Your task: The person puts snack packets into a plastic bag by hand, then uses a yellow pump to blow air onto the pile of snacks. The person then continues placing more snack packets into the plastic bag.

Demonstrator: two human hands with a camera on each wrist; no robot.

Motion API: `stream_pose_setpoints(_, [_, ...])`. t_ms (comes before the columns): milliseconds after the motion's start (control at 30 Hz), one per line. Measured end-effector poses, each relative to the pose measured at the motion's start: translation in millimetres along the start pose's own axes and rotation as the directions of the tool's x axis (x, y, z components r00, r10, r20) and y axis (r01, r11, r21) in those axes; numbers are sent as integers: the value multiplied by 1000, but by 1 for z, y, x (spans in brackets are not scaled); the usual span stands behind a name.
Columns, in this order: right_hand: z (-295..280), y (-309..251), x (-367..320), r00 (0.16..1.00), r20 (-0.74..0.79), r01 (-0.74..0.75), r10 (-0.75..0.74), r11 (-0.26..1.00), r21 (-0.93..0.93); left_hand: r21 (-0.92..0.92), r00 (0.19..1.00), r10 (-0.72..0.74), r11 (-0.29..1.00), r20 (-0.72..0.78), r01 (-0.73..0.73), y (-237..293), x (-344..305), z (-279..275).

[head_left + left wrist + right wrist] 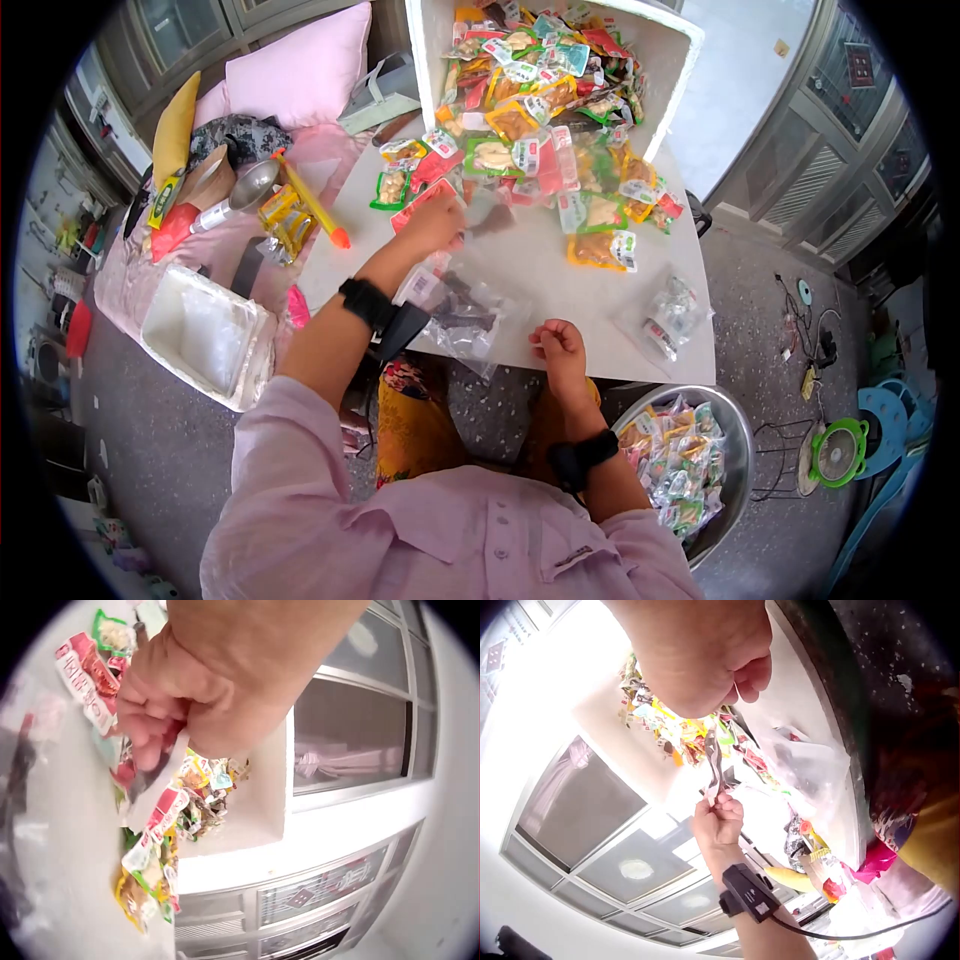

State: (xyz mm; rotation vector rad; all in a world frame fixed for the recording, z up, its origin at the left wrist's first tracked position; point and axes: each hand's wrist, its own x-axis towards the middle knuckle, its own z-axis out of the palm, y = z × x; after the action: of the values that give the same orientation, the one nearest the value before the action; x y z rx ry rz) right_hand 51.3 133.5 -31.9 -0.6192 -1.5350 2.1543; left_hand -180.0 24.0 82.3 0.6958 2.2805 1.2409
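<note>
My left hand [435, 222] reaches over the table beside the pile and pinches a snack packet [150, 784] with dark contents and a pale edge. In the right wrist view this packet points away from the fingertips. A red-and-white packet [420, 203] lies by the left hand. My right hand [562, 352] is at the table's front edge, fingers bent inward. A thin white sliver shows at its fingers in the right wrist view; I cannot tell whether they grip it. Between the hands lies a clear plastic bag [465, 315] with dark packets.
A white foam box [682, 75] tipped toward me spills colourful snack packets [510, 120] onto the table [650, 290]. Another clear bag [668, 318] lies at the right. A metal basin [742, 450] of packets stands below right, an open foam box [160, 345] at left.
</note>
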Motion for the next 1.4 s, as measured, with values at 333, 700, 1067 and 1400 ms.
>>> stream_pose_setpoints(333, [-14,-45,-19,977,112,-214,183,861,461,-580,947,190,814,260,-4,-45,-113,37])
stream_pose_setpoints(700, [-60,-39,-58,970,186,-225,159,878,423,-566,991,60,824,124,21,-71,-130,72])
stream_pose_setpoints(1067, [-95,-30,-72,989,15,-134,144,871,473,713,802,597,572,-21,-406,-60,-145,108])
stream_pose_setpoints(1400, [-62,-8,-68,975,85,-221,205,850,479,604,695,708,610,-125,-512,-80,-132,107])
